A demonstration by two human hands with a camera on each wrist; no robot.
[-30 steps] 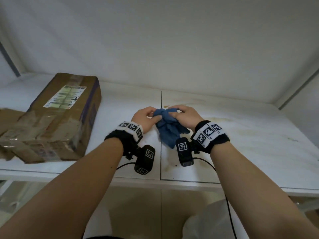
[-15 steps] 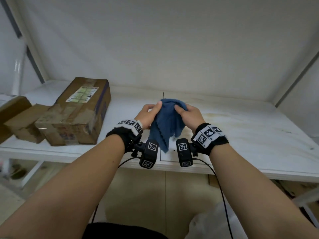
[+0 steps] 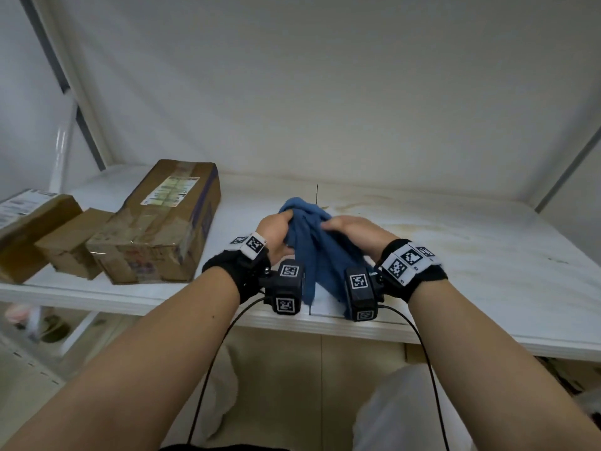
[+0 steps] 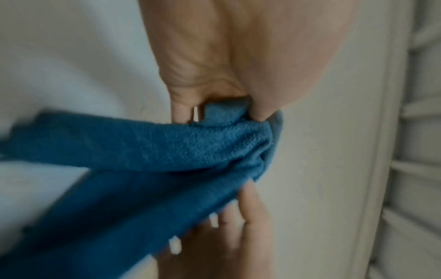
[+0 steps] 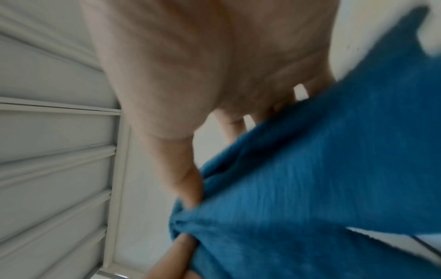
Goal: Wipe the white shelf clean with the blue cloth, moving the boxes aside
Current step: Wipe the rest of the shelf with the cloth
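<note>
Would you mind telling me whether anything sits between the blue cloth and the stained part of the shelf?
Nothing visible does: both hands hold the blue cloth just above the stained shelf; the boxes stand off left.

A storeroom or stockroom: a stained white shelf [image 3: 455, 255] on white metal racking uprights [image 3: 81, 92] holds taped, labelled cardboard boxes [image 3: 156, 229] against a bare white wall, with more clutter on the lower shelf beneath.
</note>
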